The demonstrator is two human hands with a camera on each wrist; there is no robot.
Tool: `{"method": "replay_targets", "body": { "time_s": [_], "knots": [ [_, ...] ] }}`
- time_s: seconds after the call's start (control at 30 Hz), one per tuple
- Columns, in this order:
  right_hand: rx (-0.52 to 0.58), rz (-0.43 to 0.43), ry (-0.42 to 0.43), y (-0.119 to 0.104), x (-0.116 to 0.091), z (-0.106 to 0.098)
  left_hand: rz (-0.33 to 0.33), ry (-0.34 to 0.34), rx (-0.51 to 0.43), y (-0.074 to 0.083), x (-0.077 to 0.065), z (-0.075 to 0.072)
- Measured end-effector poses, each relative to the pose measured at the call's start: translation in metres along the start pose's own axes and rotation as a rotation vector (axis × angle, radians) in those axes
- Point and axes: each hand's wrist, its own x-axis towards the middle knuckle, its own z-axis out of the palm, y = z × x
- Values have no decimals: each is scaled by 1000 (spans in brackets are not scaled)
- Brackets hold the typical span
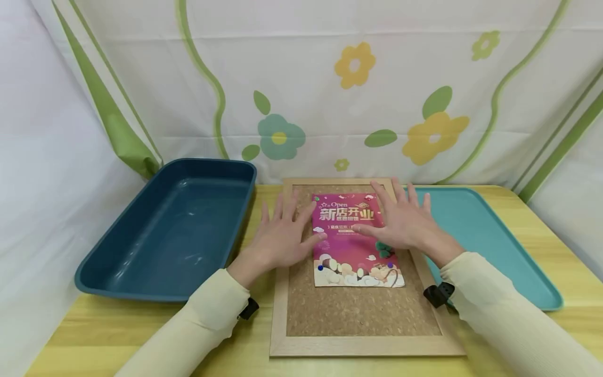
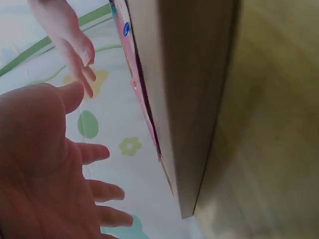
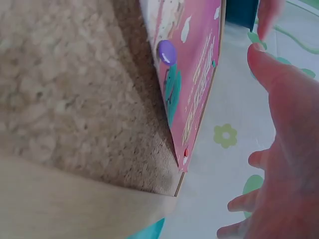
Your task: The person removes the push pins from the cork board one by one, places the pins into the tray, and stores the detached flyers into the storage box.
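Observation:
A pink and red poster with Chinese lettering lies on a wood-framed cork board. Push pins sit at its corners: a blue pin, a purple pin, a red pin and a green pin. My left hand is spread over the board's left side, near the poster's left edge. Over the poster's right side is my right hand, its fingers also spread. In the wrist views both hands appear raised off the board, holding nothing.
A deep dark blue bin stands left of the board. To the right, a flat teal tray lies beside the board on the wooden table. A white flowered curtain hangs behind.

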Motion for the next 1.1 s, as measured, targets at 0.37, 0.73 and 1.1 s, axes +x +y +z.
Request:
{"method": "replay_targets", "body": {
  "time_s": [0.37, 0.73, 1.1],
  "knots": [
    [236, -93, 55, -13, 19, -12, 8, -151, 10, 5, -1, 10],
    [558, -55, -5, -49, 59, -3, 5, -244, -17, -1, -4, 7],
    [742, 19, -45, -55, 82, 17, 44, -240, 9, 4, -1, 7]
  ]
}}
